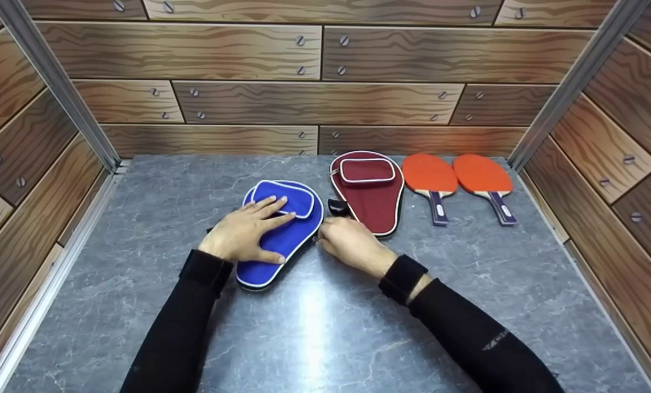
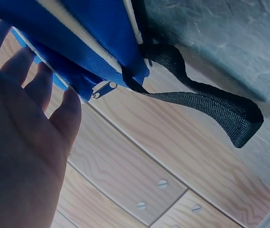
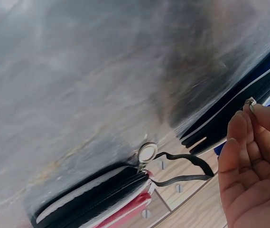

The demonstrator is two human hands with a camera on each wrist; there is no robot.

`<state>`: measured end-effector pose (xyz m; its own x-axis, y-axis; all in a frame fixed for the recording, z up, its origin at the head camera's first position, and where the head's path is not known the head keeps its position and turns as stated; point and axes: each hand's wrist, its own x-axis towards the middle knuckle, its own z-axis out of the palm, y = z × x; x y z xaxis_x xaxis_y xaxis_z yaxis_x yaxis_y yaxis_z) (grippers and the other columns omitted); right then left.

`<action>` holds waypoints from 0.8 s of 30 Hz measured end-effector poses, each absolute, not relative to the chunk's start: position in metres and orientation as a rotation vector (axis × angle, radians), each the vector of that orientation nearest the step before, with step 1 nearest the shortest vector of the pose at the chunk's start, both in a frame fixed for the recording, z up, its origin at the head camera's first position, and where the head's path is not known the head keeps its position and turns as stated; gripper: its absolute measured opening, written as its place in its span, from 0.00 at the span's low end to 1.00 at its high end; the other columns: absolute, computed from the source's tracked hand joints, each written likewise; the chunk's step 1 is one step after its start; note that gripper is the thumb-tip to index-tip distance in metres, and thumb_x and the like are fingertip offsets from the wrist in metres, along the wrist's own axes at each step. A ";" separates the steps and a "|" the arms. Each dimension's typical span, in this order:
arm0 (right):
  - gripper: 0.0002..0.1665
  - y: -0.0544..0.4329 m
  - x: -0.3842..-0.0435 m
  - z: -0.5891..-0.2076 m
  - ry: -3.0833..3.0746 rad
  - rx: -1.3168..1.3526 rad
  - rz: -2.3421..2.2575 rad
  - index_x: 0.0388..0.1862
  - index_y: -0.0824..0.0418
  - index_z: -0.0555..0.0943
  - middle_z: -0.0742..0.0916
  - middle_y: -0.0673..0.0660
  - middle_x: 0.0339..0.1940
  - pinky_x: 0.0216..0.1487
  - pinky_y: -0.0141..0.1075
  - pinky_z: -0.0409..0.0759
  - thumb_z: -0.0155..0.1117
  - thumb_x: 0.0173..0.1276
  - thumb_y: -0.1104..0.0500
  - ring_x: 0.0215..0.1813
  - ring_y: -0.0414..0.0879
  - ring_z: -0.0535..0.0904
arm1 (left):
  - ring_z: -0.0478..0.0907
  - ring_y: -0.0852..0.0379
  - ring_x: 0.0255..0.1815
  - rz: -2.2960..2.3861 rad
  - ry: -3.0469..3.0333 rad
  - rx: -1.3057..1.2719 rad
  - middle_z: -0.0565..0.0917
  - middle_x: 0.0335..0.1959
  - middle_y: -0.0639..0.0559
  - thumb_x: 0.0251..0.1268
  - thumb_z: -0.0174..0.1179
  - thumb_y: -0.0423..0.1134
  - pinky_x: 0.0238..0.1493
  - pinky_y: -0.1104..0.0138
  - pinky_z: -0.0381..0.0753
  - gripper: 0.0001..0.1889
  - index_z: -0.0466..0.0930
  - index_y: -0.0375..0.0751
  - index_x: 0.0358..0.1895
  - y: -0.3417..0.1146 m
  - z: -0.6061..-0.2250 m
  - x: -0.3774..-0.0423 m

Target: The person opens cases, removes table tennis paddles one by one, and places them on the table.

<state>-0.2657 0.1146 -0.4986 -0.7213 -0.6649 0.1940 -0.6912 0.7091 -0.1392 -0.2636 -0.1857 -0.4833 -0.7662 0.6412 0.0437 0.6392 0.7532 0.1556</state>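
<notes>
A blue table tennis paddle case (image 1: 293, 232) with white piping lies aslant on the table. My left hand (image 1: 246, 232) rests on it with the fingers spread across its small front pocket (image 1: 302, 201). At the case's right edge, my right hand (image 1: 353, 243) pinches the zipper pull (image 3: 251, 102) between thumb and curled fingers. The zipper track runs along the dark side of the case in the right wrist view. In the left wrist view, a black strap loop (image 2: 196, 97) hangs off the case beside the pocket's own zipper pull (image 2: 105, 90).
A maroon paddle case (image 1: 372, 204) lies just beyond my right hand, its black strap (image 1: 337, 207) near the knuckles. Two paddles with orange-red faces, a nearer-left paddle (image 1: 429, 172) and a far-right paddle (image 1: 483, 173), lie beside it. Wood-patterned walls (image 1: 249, 103) enclose the grey table (image 1: 140, 218).
</notes>
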 end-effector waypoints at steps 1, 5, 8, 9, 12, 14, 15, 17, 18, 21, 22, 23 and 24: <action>0.02 0.114 -0.265 -0.499 -2.782 1.115 0.300 0.44 0.56 0.91 0.96 0.57 0.47 0.56 0.58 0.95 0.78 0.79 0.60 0.53 0.60 0.96 | 0.59 0.39 1.00 0.252 2.930 1.068 0.63 0.99 0.46 0.69 0.78 0.71 0.97 0.36 0.65 0.53 0.71 0.57 0.93 -0.186 -0.484 -0.264; 0.02 0.110 -0.260 -0.498 -2.777 1.152 0.287 0.45 0.56 0.91 0.97 0.56 0.47 0.54 0.57 0.95 0.78 0.80 0.59 0.52 0.59 0.96 | 0.58 0.38 1.01 0.257 2.921 1.059 0.62 0.99 0.46 0.70 0.78 0.71 0.98 0.35 0.64 0.53 0.70 0.57 0.94 -0.186 -0.483 -0.264; 0.03 0.107 -0.256 -0.497 -2.773 1.183 0.274 0.44 0.56 0.92 0.97 0.56 0.46 0.53 0.56 0.95 0.78 0.80 0.58 0.50 0.57 0.96 | 0.58 0.38 1.01 0.270 2.918 1.062 0.62 0.99 0.45 0.70 0.78 0.71 0.98 0.35 0.64 0.53 0.70 0.57 0.94 -0.186 -0.483 -0.264; 0.03 0.106 -0.254 -0.497 -2.770 1.193 0.268 0.44 0.55 0.92 0.96 0.55 0.45 0.52 0.55 0.95 0.78 0.81 0.58 0.50 0.57 0.96 | 0.58 0.38 1.00 0.272 2.919 1.064 0.62 0.99 0.45 0.69 0.78 0.71 0.98 0.35 0.64 0.53 0.70 0.57 0.94 -0.185 -0.482 -0.264; 0.04 0.103 -0.251 -0.496 -2.767 1.223 0.255 0.43 0.55 0.92 0.96 0.56 0.45 0.51 0.54 0.95 0.77 0.82 0.58 0.48 0.56 0.95 | 0.59 0.37 1.00 0.277 2.922 1.073 0.63 0.99 0.44 0.69 0.79 0.70 0.97 0.35 0.64 0.53 0.71 0.57 0.93 -0.186 -0.483 -0.264; 0.05 0.101 -0.249 -0.496 -2.764 1.245 0.253 0.42 0.56 0.92 0.96 0.56 0.44 0.51 0.53 0.95 0.76 0.82 0.58 0.48 0.55 0.95 | 0.59 0.37 1.00 0.275 2.923 1.075 0.63 0.99 0.44 0.69 0.79 0.70 0.97 0.35 0.64 0.53 0.71 0.57 0.93 -0.186 -0.483 -0.264; 0.05 0.100 -0.248 -0.496 -2.762 1.255 0.251 0.42 0.56 0.92 0.96 0.56 0.45 0.51 0.53 0.95 0.76 0.83 0.58 0.48 0.55 0.95 | 0.59 0.37 1.00 0.274 2.923 1.075 0.63 0.99 0.44 0.69 0.79 0.70 0.97 0.35 0.64 0.53 0.71 0.57 0.93 -0.186 -0.482 -0.264; 0.06 0.098 -0.246 -0.495 -2.763 1.269 0.250 0.43 0.56 0.93 0.96 0.56 0.45 0.51 0.53 0.95 0.75 0.83 0.58 0.48 0.55 0.95 | 0.58 0.37 1.00 0.272 2.922 1.074 0.62 0.99 0.44 0.69 0.79 0.70 0.97 0.35 0.64 0.53 0.71 0.57 0.93 -0.186 -0.482 -0.263; 0.06 0.097 -0.245 -0.495 -2.768 1.274 0.251 0.43 0.56 0.93 0.96 0.55 0.46 0.51 0.53 0.95 0.75 0.84 0.58 0.49 0.54 0.95 | 0.58 0.37 1.00 0.271 2.921 1.073 0.62 0.99 0.44 0.69 0.79 0.70 0.98 0.35 0.64 0.53 0.71 0.57 0.93 -0.186 -0.482 -0.263; 0.06 0.095 -0.242 -0.495 -2.779 1.285 0.254 0.45 0.55 0.94 0.95 0.55 0.47 0.51 0.52 0.96 0.75 0.85 0.57 0.49 0.53 0.95 | 0.58 0.37 1.00 0.271 2.922 1.073 0.62 0.99 0.44 0.69 0.79 0.71 0.98 0.35 0.64 0.53 0.71 0.57 0.93 -0.186 -0.483 -0.264; 0.06 0.094 -0.241 -0.495 -2.781 1.291 0.254 0.45 0.55 0.94 0.95 0.54 0.47 0.51 0.52 0.96 0.75 0.85 0.56 0.49 0.53 0.95 | 0.59 0.37 1.00 0.273 2.923 1.073 0.62 0.99 0.44 0.69 0.79 0.71 0.97 0.35 0.64 0.53 0.71 0.57 0.93 -0.186 -0.483 -0.264; 0.06 0.093 -0.240 -0.495 -2.782 1.298 0.254 0.45 0.55 0.94 0.95 0.54 0.47 0.51 0.52 0.96 0.75 0.85 0.56 0.48 0.53 0.95 | 0.59 0.37 1.00 0.275 2.924 1.073 0.63 0.99 0.44 0.69 0.79 0.70 0.97 0.35 0.64 0.53 0.71 0.57 0.93 -0.186 -0.483 -0.264; 0.06 0.092 -0.239 -0.495 -2.777 1.308 0.256 0.45 0.55 0.94 0.94 0.54 0.46 0.51 0.52 0.96 0.75 0.85 0.56 0.48 0.53 0.95 | 0.59 0.37 1.00 0.277 2.924 1.074 0.63 0.99 0.44 0.69 0.78 0.70 0.97 0.35 0.64 0.53 0.71 0.57 0.93 -0.186 -0.484 -0.265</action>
<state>-0.2393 0.0922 -0.4950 -0.6378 -0.7600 0.1253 -0.7701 0.6258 -0.1239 -0.2648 -0.1859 -0.4836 -0.7639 0.6436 0.0474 0.6410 0.7483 0.1706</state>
